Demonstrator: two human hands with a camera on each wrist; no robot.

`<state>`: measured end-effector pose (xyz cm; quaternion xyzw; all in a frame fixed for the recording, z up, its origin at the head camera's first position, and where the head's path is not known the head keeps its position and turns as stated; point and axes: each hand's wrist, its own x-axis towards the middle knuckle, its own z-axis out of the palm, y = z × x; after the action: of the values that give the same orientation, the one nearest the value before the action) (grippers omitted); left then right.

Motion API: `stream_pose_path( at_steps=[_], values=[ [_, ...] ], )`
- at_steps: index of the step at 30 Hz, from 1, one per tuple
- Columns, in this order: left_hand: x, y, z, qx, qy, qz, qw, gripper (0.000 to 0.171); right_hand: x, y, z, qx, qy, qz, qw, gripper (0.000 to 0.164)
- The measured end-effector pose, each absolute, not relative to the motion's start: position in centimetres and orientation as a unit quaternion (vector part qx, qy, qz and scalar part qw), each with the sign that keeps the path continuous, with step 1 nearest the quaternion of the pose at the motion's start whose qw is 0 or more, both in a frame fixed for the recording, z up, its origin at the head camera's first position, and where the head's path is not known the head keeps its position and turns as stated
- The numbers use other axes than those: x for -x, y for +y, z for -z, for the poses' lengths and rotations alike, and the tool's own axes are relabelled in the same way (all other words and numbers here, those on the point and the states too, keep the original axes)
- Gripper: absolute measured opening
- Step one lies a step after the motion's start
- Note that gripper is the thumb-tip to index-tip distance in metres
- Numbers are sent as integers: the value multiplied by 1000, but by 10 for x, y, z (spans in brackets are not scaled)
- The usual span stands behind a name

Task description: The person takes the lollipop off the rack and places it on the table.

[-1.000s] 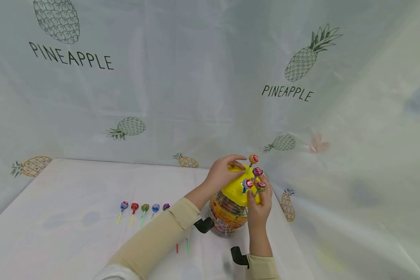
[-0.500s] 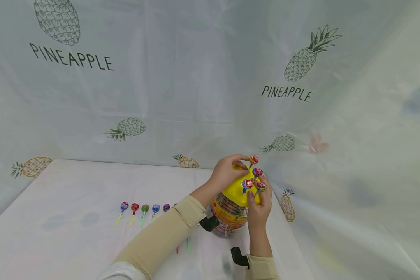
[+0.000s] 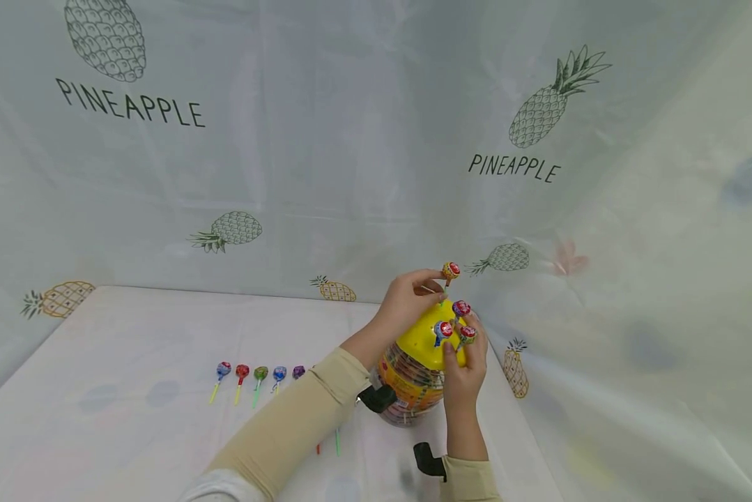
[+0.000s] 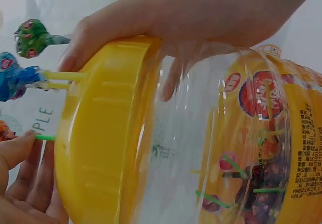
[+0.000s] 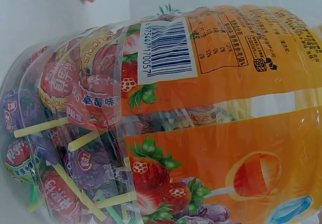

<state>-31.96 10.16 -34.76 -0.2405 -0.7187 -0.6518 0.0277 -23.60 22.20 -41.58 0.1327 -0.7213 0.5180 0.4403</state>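
A clear plastic candy jar (image 3: 413,387) with a yellow domed lid (image 3: 421,343) stands on the table. My left hand (image 3: 404,303) pinches the green stick of an orange-yellow lollipop (image 3: 451,270) above the lid's far side. In the left wrist view that stick (image 4: 45,138) reaches right to the lid's face. My right hand (image 3: 466,376) grips the jar around its lid, fingers reaching behind it. A blue lollipop (image 3: 442,330), a purple one (image 3: 461,308) and a green one (image 3: 467,335) stick out of the lid. Wrapped lollipops (image 5: 93,100) fill part of the jar.
Several lollipops (image 3: 241,373) lie in a row on the white-covered table (image 3: 131,432), left of the jar. My left sleeve (image 3: 294,411) crosses over part of them, with stick ends (image 3: 337,440) showing below. A pineapple-printed curtain (image 3: 363,139) hangs behind.
The orange-yellow lollipop dips a little, then rises slightly above the lid with my left hand, which has shifted a bit right and up. My right hand and the jar stay still.
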Motion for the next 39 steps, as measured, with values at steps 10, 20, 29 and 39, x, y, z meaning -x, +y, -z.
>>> stream_pose_path(
  at_steps=[10, 20, 29, 39],
  values=[
    [312, 62, 353, 179, -640, 747, -10, 52, 237, 220, 417, -134, -724, -513, 441, 35],
    [280, 24, 386, 140, -570, 809, -35, 65, 235, 222, 418, -127, -721, -514, 447, 27],
    [263, 5, 420, 107, -573, 812, -23, 69, 243, 231, 426, -131, -710, -532, 443, 28],
    [242, -25, 454, 86, -603, 792, -28, 64, 237, 221, 418, -133, -711, -535, 437, 29]
  ],
)
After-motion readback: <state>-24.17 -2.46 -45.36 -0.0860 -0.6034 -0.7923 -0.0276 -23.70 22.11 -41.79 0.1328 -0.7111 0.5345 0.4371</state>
